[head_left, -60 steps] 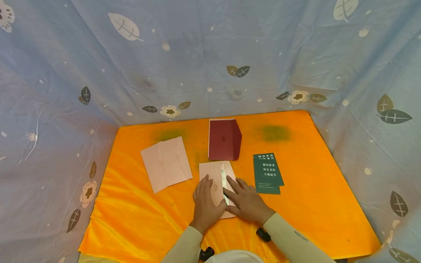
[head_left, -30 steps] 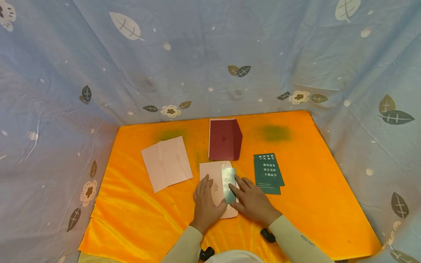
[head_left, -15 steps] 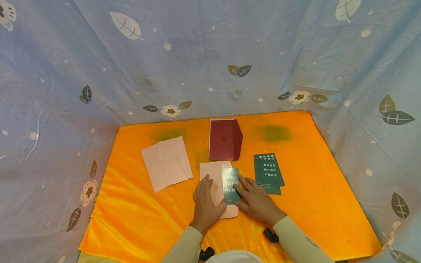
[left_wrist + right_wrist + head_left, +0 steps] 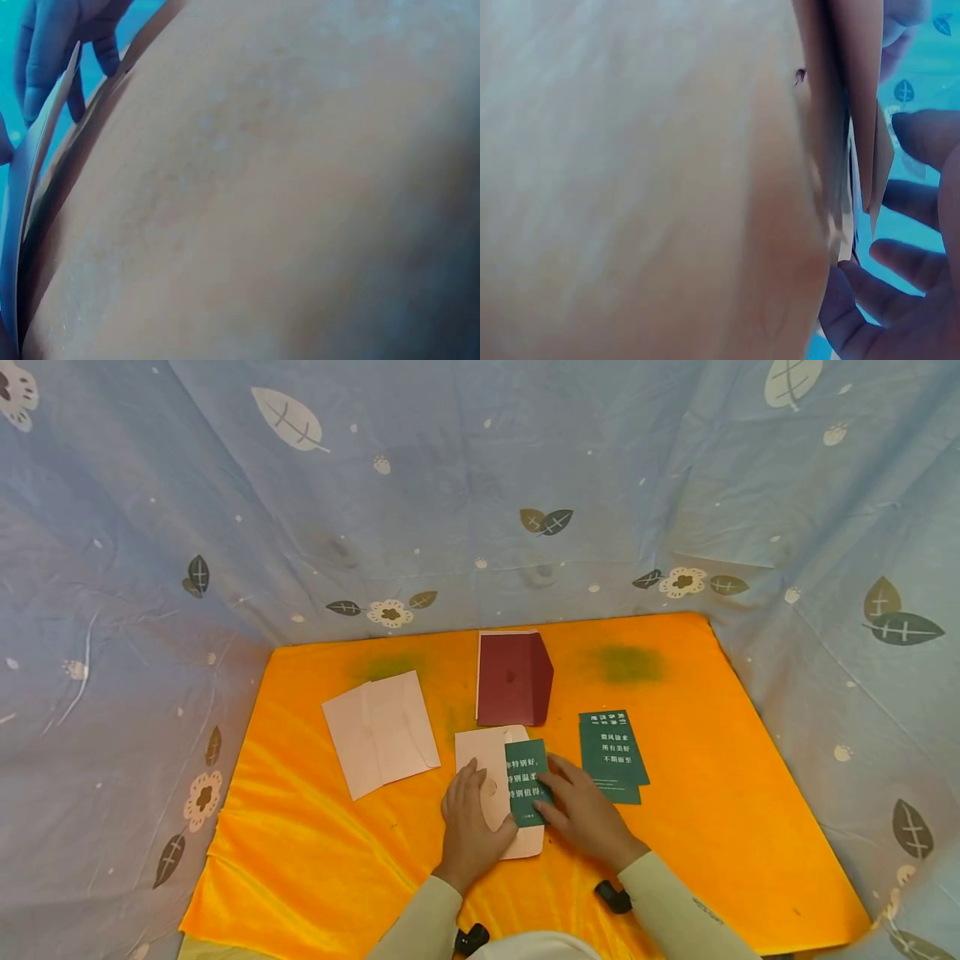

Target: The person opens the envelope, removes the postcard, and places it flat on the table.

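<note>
In the head view, a pale pink envelope [image 4: 480, 752] lies with its flap side to the right. A green card [image 4: 523, 777] with white printed characters shows beyond its pocket edge, over the flap; the card's left margin is hidden. My left hand [image 4: 474, 827] rests on the envelope, fingers extended along its left side and thumb at the pocket edge. My right hand [image 4: 588, 810] pinches the card's right side with thumb and fingertips. The right wrist view shows the right hand's fingers [image 4: 907, 277] at the paper edges; in the left wrist view the envelope [image 4: 34, 161] appears edge-on, its layers spread.
Two overlapping pale pink envelopes [image 4: 381, 735] lie to the left. A dark red envelope [image 4: 506, 681] lies behind, with a paler edge beneath it. Several green cards [image 4: 615, 768] overlap at the right. Everything sits on orange cloth [image 4: 720, 827], enclosed by patterned blue curtains [image 4: 465, 460].
From a narrow shiny strip, the green card has slid right out of the pocket until its text shows, moving with my right hand. Lately it has tilted slightly. My left hand has stayed put.
</note>
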Action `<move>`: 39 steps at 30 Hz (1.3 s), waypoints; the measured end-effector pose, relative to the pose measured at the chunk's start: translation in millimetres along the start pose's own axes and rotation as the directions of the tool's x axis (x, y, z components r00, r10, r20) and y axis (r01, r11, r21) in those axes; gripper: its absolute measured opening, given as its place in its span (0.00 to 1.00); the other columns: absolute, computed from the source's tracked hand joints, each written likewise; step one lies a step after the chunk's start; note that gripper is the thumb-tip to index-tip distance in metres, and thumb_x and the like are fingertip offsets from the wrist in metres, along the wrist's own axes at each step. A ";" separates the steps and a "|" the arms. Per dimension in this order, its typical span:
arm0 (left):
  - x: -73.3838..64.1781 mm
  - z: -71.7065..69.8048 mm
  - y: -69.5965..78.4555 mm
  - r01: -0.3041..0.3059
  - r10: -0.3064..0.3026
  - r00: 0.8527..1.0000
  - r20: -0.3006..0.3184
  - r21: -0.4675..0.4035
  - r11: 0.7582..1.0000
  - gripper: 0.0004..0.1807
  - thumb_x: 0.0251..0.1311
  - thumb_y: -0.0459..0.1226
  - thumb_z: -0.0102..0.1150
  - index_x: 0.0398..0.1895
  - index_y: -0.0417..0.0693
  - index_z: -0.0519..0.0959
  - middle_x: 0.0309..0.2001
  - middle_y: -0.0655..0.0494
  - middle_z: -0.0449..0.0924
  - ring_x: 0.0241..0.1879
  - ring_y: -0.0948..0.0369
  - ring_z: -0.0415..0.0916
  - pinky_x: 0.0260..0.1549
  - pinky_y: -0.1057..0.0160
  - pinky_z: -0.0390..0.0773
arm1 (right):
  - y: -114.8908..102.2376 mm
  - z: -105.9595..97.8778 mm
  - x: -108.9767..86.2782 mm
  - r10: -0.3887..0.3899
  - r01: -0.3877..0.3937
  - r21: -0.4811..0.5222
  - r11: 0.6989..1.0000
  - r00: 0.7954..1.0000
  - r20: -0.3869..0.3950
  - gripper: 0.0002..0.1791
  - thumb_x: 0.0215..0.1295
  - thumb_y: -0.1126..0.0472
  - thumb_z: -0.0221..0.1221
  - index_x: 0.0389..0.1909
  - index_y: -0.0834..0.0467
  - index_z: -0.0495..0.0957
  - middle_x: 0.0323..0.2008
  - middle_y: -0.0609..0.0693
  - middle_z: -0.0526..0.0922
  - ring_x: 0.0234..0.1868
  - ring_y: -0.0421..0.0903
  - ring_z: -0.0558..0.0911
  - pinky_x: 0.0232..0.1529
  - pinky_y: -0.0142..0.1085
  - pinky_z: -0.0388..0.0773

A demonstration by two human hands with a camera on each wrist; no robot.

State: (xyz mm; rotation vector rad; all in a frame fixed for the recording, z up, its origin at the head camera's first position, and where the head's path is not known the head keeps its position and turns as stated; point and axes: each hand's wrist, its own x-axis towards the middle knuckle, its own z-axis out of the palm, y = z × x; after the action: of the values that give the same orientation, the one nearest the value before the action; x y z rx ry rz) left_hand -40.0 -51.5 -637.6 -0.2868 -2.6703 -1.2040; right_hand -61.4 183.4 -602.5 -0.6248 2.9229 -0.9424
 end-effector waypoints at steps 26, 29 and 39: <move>-0.1 0.4 1.6 0.030 -0.031 0.999 0.024 0.014 0.999 0.44 0.55 0.45 0.75 0.74 0.41 0.70 0.83 0.46 0.59 0.79 0.45 0.56 0.73 0.37 0.55 | -6.9 6.3 15.2 0.435 -0.361 0.582 0.728 0.901 0.015 0.30 0.73 0.70 0.69 0.72 0.68 0.73 0.47 0.57 0.83 0.42 0.52 0.82 0.42 0.35 0.83; 0.0 0.0 1.9 0.031 -0.031 0.999 0.026 0.010 0.999 0.43 0.55 0.44 0.75 0.74 0.41 0.70 0.83 0.45 0.59 0.79 0.45 0.56 0.73 0.37 0.54 | -5.9 6.1 15.6 0.458 -0.390 0.593 0.704 0.888 0.040 0.25 0.73 0.70 0.68 0.69 0.69 0.77 0.43 0.55 0.82 0.40 0.52 0.80 0.41 0.34 0.81; 0.3 -0.4 1.9 0.032 -0.032 0.999 0.024 0.012 0.999 0.43 0.55 0.44 0.75 0.74 0.40 0.70 0.83 0.44 0.59 0.79 0.45 0.56 0.73 0.37 0.54 | -2.9 2.9 15.9 0.480 -0.416 0.676 0.609 0.871 0.104 0.18 0.76 0.72 0.64 0.63 0.71 0.81 0.39 0.55 0.83 0.37 0.51 0.81 0.37 0.34 0.82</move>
State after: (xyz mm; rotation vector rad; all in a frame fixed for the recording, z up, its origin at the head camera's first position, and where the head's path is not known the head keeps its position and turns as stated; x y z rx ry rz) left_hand -39.8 -50.6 -635.9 -0.2596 -2.7113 -1.2011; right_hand -74.6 173.7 -601.5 0.2036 2.2791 -1.8140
